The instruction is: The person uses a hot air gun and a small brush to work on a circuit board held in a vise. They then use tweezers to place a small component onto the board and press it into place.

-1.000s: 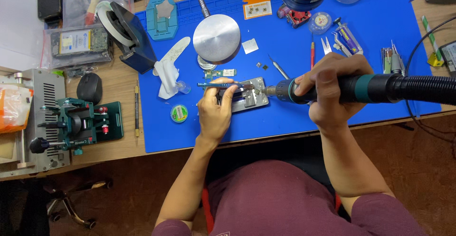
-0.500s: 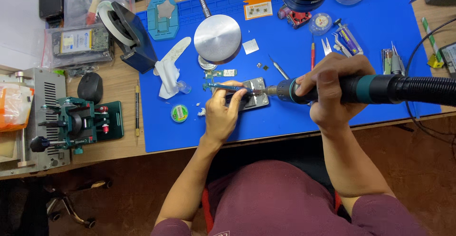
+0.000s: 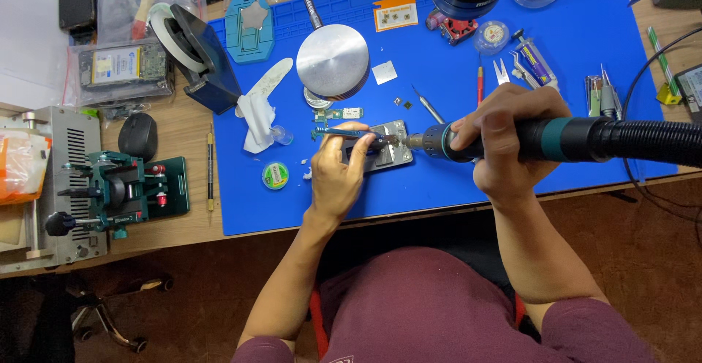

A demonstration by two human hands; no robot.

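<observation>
The left hand [image 3: 338,176] pinches blue tweezers [image 3: 344,133], their tips reaching over a small metal plate [image 3: 387,155] near the middle of the frame; the right hand [image 3: 504,140] is wrapped tight around a hot air gun [image 3: 512,138], its nozzle aimed leftward at the same plate, close to the tweezer tips; whether the tips grip a part is too small to tell. To do this well, the nozzle probably needs to hover just above the work without touching, moving in small circles, while the tweezers wait steady and lift only once the solder lets go; forcing it risks tearing pads. Left of the plate sits a green round tin [image 3: 275,176] on the blue mat [image 3: 439,187]; above it a round metal disc [image 3: 332,61]; a thick black hose [image 3: 647,141] trails to the right edge.
</observation>
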